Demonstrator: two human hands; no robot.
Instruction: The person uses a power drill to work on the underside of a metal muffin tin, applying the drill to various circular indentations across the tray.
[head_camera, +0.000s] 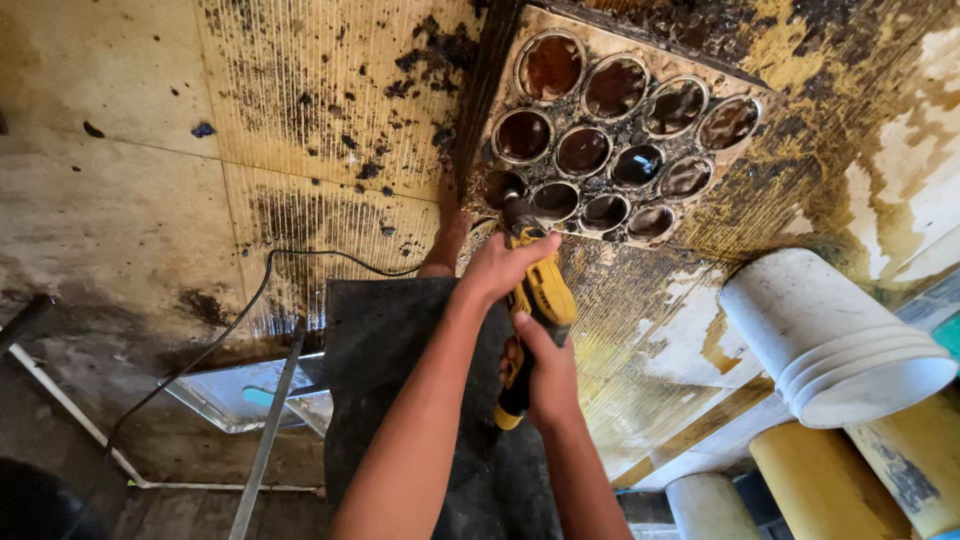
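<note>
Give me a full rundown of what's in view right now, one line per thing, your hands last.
Drill: one, yellow and black, held against the tray's lower left corner.
Tray: one, brown and grimy, twelve round cups, upper middle.
Bucket: one, white, right, lying on its side.
Cylinders: two yellow, one white, lower right.
Cable: one, black, running left across the floor.
Apron: one, dark, across the lap, centre.
Metal frame: one, grey, lower left.
Foot: one, bare, beside the tray.
Left hand: gripping the drill's top.
Right hand: gripping the drill's handle.
</note>
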